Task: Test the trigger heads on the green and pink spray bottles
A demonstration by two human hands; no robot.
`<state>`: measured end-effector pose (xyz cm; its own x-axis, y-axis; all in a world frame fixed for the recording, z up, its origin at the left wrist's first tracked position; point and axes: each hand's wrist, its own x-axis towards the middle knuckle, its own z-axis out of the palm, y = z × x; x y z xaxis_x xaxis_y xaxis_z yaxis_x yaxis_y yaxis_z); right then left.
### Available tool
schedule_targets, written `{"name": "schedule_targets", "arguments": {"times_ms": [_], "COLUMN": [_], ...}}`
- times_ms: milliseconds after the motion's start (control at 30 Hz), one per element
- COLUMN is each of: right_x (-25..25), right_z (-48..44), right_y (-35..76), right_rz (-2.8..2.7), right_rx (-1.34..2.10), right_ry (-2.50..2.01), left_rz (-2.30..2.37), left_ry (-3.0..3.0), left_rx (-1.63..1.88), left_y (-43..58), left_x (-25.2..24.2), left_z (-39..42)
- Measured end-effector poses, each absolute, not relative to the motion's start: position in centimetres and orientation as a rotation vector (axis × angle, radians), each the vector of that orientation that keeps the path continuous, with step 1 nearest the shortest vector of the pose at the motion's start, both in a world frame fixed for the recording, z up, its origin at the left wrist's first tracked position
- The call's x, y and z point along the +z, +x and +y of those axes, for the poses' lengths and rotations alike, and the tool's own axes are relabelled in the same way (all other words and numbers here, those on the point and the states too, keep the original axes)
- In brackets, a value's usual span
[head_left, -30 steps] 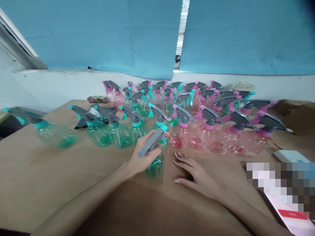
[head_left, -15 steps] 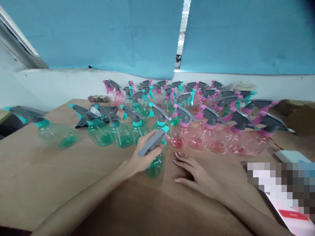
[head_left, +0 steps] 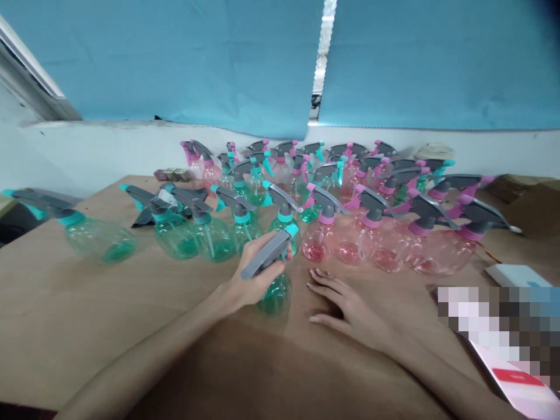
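Far left, one lone green trigger spray bottle (head_left: 100, 238) sits near the table's (head_left: 65, 315) left edge, then a front row of four more green ones (head_left: 214, 240). Mid-table, on the near side of that row, the left hand (head_left: 257, 284) is curled round the neck of another green sprayer (head_left: 275, 296), grey head up top. Right hand (head_left: 345, 303) is palm-down, fingers loosely spread, nothing in it. Past that, pink sprayers (head_left: 356, 242), then a white box (head_left: 518, 275) towards the right edge.
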<state>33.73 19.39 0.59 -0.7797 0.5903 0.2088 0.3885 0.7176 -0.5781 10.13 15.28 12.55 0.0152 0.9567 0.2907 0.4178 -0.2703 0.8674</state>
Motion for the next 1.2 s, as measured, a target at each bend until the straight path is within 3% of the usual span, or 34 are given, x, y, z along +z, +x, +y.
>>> {"name": "schedule_targets", "arguments": {"times_ms": [1200], "right_x": [0.74], "right_z": [19.29], "right_y": [33.65], "right_rz": [-2.559], "right_rx": [0.709], "right_ry": [-0.761], "left_rz": [1.392], "left_ry": [1.647], "left_rx": [1.181], "left_y": [10.40], "left_x": [12.19], "left_z": [15.19]}}
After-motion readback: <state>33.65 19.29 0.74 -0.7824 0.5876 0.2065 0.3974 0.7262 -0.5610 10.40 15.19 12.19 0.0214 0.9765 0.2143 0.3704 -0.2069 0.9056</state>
